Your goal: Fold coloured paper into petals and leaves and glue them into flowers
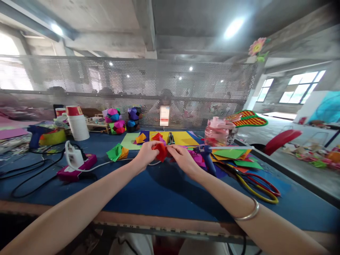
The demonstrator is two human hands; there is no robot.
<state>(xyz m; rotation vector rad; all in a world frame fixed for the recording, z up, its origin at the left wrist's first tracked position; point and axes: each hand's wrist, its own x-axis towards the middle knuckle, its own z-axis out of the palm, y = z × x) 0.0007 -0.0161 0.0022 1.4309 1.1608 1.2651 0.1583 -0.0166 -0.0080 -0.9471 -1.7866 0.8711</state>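
Note:
A folded red paper piece (160,153) is held up over the blue table between both hands. My left hand (146,153) pinches it from the left, fingers closed on its upper side. From the right, my right hand (183,159) has its fingertips pressed together at the paper's edge; the exact grip there is too small to make out fully. Just beyond the hands lie folded orange paper (141,138) and sheets of yellow paper (187,137). Green folded paper (114,152) rests to the left. A blue glue gun (208,159) stands beside my right hand.
Scissors (259,186) and coloured sheets (233,154) lie at right, near a pink bottle (216,131). At left are a purple power strip (77,170) with cables and a stack of paper cups (77,124). Finished-looking paper balls (116,121) sit behind. A phone (164,116) stands upright.

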